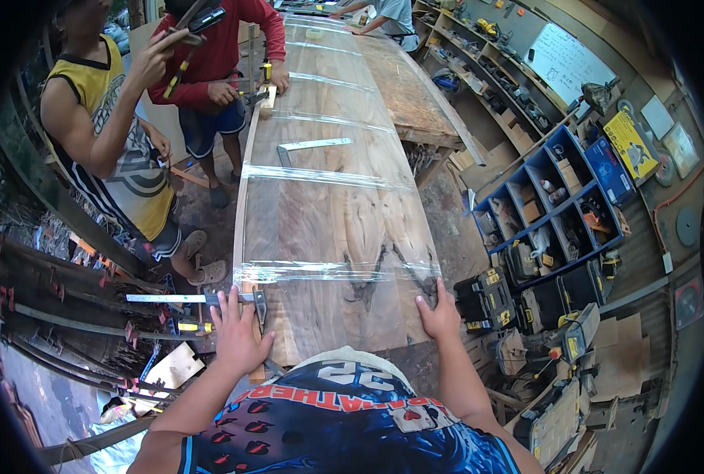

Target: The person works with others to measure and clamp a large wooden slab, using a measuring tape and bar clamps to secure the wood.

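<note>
A long wooden panel (352,213) lies lengthwise before me, with bands of clear plastic film (328,271) across it. At its near left corner my left hand (240,338) lies with fingers stretched and spread, beside a bar clamp (259,306) whose metal bar points out to the left. It may touch the clamp; I cannot tell how firmly. My right hand (442,317) rests on the near right edge, thumb on top and fingers extended along the side. A metal square (314,144) lies on the panel farther off.
Two people stand at the left; the one in a red top (218,51) works at a clamp (267,75) on the panel's edge. Another person (391,20) is at the far end. A blue compartment shelf (557,197) and tool cases (486,299) stand right. Clamps hang left.
</note>
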{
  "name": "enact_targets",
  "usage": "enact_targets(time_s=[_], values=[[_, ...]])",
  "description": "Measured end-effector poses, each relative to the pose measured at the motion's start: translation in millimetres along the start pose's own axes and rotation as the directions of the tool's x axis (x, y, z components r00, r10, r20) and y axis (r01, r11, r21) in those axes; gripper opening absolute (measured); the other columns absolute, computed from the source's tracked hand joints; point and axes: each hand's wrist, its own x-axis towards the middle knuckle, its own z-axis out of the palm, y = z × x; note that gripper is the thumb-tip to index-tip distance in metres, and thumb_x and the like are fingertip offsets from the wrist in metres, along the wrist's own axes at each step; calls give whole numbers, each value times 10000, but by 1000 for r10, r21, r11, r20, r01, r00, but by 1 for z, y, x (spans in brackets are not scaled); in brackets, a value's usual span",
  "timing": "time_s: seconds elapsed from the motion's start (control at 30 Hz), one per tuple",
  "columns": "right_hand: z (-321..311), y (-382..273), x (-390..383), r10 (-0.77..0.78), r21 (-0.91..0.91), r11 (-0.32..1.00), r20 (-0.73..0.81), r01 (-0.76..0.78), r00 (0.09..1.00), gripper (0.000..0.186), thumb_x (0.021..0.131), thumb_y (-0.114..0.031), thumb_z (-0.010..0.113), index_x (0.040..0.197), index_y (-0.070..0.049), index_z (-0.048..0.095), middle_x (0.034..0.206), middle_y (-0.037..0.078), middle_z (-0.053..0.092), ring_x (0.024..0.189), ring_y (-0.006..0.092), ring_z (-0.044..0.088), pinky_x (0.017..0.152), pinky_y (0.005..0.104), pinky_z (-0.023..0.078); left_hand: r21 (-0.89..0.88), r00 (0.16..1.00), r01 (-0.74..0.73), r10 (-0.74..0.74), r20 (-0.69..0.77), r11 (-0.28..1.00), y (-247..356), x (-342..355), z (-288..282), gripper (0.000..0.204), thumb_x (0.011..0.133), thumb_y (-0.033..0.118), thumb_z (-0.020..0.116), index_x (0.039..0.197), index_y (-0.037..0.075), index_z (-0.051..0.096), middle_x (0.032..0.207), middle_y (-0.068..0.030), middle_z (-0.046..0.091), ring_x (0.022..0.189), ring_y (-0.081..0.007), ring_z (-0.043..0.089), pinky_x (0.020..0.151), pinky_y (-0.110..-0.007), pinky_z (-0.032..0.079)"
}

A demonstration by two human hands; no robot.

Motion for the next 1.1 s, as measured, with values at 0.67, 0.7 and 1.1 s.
enact_targets(time_s=[0.67, 0.7, 1.1], values=[[-2, -2, 0, 12, -3, 1000, 10, -12, 1000, 850, 882, -600, 657, 1601, -261, 356, 1417, 215, 560, 1260, 422, 587, 1040, 507, 481, -5, 1000, -11, 11, -11, 1000, -1, 0, 1, 686, 816, 400, 782, 1316, -16, 565, 1634, -323, 195, 1533, -550, 99, 1200, -699, 113], [-4, -4, -1, 15, -5, 1000, 16, -14, 1000, 842, 888, -581, 658, 1601, -251, 355, 1425, 213, 560, 1272, 413, 579, 1046, 493, 477, -6, 1000, -14, 13, -14, 1000, -1, 0, 1, 683, 816, 399, 781, 1313, -17, 565, 1632, -325, 197, 1532, -553, 100, 1199, -701, 114], [-7, -7, -3, 20, -2, 1000, 20, -20, 1000, 837, 892, -562, 666, 1600, -238, 359, 1416, 209, 568, 1274, 400, 577, 1045, 481, 474, 1, 1000, -19, 19, -16, 1000, -2, 0, 1, 687, 828, 403, 772, 1324, -22, 561, 1633, -328, 183, 1527, -561, 100, 1198, -702, 114]])
